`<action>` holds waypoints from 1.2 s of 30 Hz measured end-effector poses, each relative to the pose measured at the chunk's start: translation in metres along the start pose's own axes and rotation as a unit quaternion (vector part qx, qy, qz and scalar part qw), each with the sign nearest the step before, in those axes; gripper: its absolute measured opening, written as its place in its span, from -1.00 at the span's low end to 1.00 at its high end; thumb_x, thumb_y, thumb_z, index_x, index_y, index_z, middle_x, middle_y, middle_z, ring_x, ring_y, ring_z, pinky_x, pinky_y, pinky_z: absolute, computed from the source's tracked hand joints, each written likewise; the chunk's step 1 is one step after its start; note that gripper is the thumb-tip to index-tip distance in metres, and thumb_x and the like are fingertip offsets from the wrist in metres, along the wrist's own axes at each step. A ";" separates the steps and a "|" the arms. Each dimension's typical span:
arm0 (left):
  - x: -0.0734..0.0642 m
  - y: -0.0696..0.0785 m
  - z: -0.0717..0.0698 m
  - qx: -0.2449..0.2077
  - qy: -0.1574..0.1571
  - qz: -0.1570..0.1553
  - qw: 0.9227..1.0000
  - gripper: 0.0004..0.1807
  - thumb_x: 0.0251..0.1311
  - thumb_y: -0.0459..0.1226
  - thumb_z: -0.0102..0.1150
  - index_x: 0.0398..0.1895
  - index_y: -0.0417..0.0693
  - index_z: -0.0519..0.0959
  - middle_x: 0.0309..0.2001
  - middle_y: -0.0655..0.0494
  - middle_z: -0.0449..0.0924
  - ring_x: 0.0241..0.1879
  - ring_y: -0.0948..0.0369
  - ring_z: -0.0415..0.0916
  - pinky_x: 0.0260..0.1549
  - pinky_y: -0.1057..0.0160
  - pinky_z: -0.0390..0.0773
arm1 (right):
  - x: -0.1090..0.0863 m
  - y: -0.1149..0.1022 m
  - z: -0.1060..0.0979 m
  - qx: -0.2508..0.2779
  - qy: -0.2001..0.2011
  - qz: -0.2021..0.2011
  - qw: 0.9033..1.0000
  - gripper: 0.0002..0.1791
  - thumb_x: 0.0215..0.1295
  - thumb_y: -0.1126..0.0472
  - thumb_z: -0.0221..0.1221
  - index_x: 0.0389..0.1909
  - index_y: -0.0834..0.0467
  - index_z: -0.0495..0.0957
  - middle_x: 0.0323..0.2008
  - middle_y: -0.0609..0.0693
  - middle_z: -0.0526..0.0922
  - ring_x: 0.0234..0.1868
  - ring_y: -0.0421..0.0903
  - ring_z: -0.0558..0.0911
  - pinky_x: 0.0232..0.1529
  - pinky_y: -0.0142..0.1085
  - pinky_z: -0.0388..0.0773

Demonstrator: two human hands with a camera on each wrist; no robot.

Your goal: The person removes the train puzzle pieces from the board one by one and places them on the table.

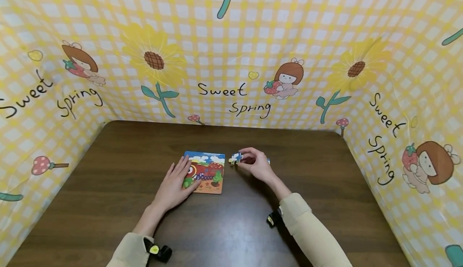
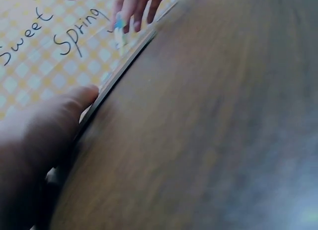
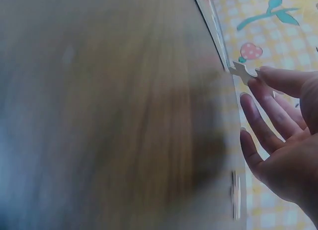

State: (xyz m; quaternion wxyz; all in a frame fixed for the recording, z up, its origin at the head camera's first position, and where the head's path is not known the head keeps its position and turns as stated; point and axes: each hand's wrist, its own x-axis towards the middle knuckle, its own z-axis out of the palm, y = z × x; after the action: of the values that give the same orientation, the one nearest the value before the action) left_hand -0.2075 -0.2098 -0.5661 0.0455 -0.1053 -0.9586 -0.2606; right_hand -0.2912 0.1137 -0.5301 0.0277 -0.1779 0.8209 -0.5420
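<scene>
A square picture puzzle [image 1: 206, 162] with a red house-like shape, blue sky and green plants lies flat on the brown table. My left hand [image 1: 173, 186] rests along its left side, fingers stretched over the left edge and thumb over the lower part. Just right of the puzzle, my right hand [image 1: 256, 164] pinches a small jigsaw piece [image 1: 235, 158] between thumb and fingertip. In the right wrist view the jigsaw piece [image 3: 243, 72] shows its pale back, and the other fingers are spread loosely. The left wrist view catches only the puzzle's edge [image 2: 117, 73] beside my thumb.
More jigsaw pieces [image 1: 269, 161] lie on the table behind my right hand, mostly hidden; the right wrist view shows them as a low stack [image 3: 236, 195]. A yellow checked cloth [image 1: 224, 58] walls the table [image 1: 307, 150] at the back and both sides.
</scene>
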 end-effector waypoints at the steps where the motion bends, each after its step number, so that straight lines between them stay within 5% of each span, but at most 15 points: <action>1: 0.000 -0.001 -0.002 -0.010 -0.003 -0.002 1.000 0.02 0.50 0.20 0.28 0.74 -0.26 0.18 0.79 -0.19 0.04 0.81 -0.17 -0.06 0.75 -0.36 -0.08 | -0.002 0.001 -0.002 -0.001 0.000 0.001 1.000 -0.57 0.29 0.43 0.50 0.17 0.34 0.69 -0.12 0.29 0.88 -0.18 -0.08 0.81 -0.12 -0.44 0.66; 7: -0.003 -0.007 -0.021 -0.030 -0.031 0.001 0.999 0.03 0.50 0.16 0.32 0.75 -0.27 0.16 0.79 -0.24 0.01 0.80 -0.23 -0.11 0.72 -0.44 -0.12 | -0.009 0.006 -0.014 -0.003 -0.003 -0.003 1.000 -0.57 0.28 0.45 0.50 0.16 0.37 0.69 -0.08 0.33 0.87 -0.06 0.19 0.84 -0.05 -0.38 0.69; 14: -0.007 -0.019 -0.039 -0.004 -0.060 0.014 0.998 0.06 0.46 0.22 0.33 0.77 -0.19 0.17 0.78 -0.25 0.05 0.79 -0.25 -0.08 0.69 -0.47 -0.09 | -0.012 0.007 -0.029 -0.042 0.004 0.002 0.999 -0.57 0.30 0.40 0.51 0.16 0.32 0.69 -0.04 0.26 0.88 0.01 0.19 0.84 0.07 -0.09 0.72; 18: -0.010 -0.025 -0.040 0.000 -0.068 0.017 0.998 0.05 0.47 0.25 0.30 0.77 -0.14 0.17 0.78 -0.23 0.07 0.79 -0.25 -0.06 0.69 -0.48 -0.08 | -0.013 0.010 -0.032 -0.055 0.007 -0.005 0.998 -0.57 0.28 0.40 0.52 0.16 0.34 0.70 0.00 0.29 0.86 0.08 0.24 0.81 0.25 0.15 0.70; 26: -0.012 -0.030 -0.035 0.002 -0.059 0.025 0.998 0.00 0.48 0.22 0.31 0.76 -0.14 0.22 0.76 -0.22 0.13 0.78 -0.24 -0.01 0.70 -0.46 -0.08 | -0.014 0.011 -0.037 -0.144 0.000 -0.034 0.989 -0.58 0.24 0.34 0.58 0.10 0.29 0.74 0.20 0.26 0.74 0.35 0.26 0.57 0.41 0.16 0.63; 36: -0.012 -0.033 -0.031 -0.013 -0.056 0.019 0.998 0.00 0.48 0.19 0.33 0.76 -0.14 0.22 0.77 -0.20 0.11 0.80 -0.22 -0.06 0.72 -0.44 -0.15 | -0.014 0.021 -0.043 -0.206 -0.027 -0.061 0.976 -0.58 0.28 0.26 0.57 0.11 0.29 0.74 0.27 0.27 0.72 0.42 0.31 0.56 0.49 0.27 0.48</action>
State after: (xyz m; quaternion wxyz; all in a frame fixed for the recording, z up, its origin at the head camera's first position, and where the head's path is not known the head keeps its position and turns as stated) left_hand -0.2019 -0.2554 -0.5576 -0.0045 -0.1388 -0.9540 -0.2656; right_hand -0.2939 0.1636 -0.5337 -0.0203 -0.2443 0.9013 -0.3571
